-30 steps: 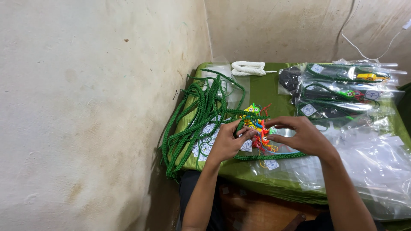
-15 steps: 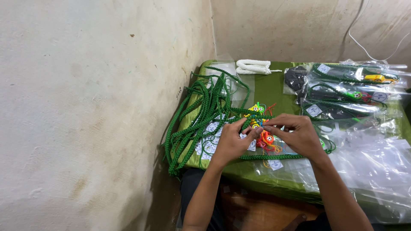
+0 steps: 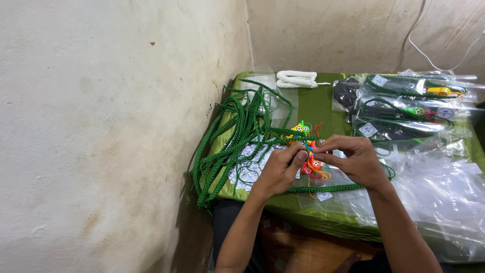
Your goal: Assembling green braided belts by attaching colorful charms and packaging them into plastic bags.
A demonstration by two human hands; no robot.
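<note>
My left hand point(image 3: 279, 170) and my right hand point(image 3: 354, 161) meet over a green-covered table point(image 3: 323, 103). Both pinch a small cluster of colourful charms point(image 3: 312, 161) in orange, yellow and green, with thin red and orange threads hanging below. A green braided cord point(image 3: 323, 189) runs under my hands along the table's near edge. A thick bundle of the same green cords point(image 3: 230, 136) lies to the left and hangs over the table's left side.
Clear plastic bags with finished green cords point(image 3: 411, 108) lie stacked at the right. Empty clear bags point(image 3: 439, 192) cover the near right. A white coiled rope point(image 3: 298, 79) sits at the back. Small white tags point(image 3: 250, 167) lie under the cords. A stained wall point(image 3: 111, 126) stands close on the left.
My hands have stayed together on the charm cluster, fingers shifting slightly. The view has drifted a little, so the table sits lower right in the picture.
</note>
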